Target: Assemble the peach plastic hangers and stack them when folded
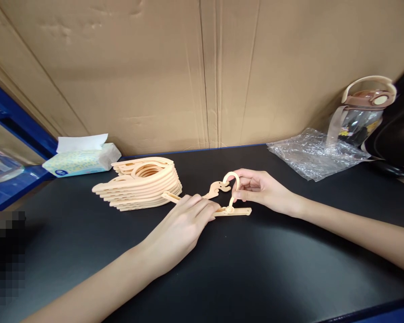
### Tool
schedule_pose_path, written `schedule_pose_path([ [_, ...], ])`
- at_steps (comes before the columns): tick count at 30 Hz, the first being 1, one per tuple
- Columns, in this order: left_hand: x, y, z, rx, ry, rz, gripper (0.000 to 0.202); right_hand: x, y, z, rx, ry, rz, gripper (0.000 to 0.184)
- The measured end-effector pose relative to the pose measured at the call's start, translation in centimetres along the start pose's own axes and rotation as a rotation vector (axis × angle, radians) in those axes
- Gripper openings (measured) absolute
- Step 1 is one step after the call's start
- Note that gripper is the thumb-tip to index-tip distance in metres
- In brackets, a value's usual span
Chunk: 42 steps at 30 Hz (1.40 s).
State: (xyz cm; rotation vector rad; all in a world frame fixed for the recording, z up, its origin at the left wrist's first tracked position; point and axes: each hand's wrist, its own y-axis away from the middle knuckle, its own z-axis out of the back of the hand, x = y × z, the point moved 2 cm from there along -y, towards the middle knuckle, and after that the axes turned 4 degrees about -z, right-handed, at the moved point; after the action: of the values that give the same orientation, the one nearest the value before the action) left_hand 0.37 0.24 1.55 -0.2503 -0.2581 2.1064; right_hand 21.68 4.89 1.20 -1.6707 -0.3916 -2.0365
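A cream-coloured folding clothes hanger (pixel 234 212) lies on the black tabletop between my hands. My left hand (pixel 191 220) is closed over its arms, hiding the middle of them. Between finger and thumb, my right hand (pixel 254 186) grips the hanger's curved hook, which stands up from the joint. One notched arm end points up and away behind my left fingers. Just to the left rests a neat stack of matching hangers (pixel 144 184), folded and piled flat.
A tissue pack (pixel 82 157) stands at the back left. Crumpled clear plastic (pixel 313 157) lies at the back right, by a drinking bottle (pixel 360 116) with a handle. Cardboard (pixel 138 76) forms the back wall, and a blue frame (pixel 16 121) stands at left.
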Motion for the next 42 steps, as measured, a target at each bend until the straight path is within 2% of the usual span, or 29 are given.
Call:
schedule_pose_path([
  [8,0.06,-0.16,0.09,0.032,-0.026,-0.037,0.024,0.14,0.11,-0.21,-0.02,0.063,0.03,0.031],
  [26,-0.19,-0.2,-0.01,-0.002,-0.144,-0.08,0.027,0.49,0.35,-0.27,-0.109,0.214,0.101,0.032],
  [42,-0.47,-0.65,0.03,-0.037,-0.232,-0.094,0.029,0.67,0.53,-0.3,-0.109,0.133,0.077,0.038],
])
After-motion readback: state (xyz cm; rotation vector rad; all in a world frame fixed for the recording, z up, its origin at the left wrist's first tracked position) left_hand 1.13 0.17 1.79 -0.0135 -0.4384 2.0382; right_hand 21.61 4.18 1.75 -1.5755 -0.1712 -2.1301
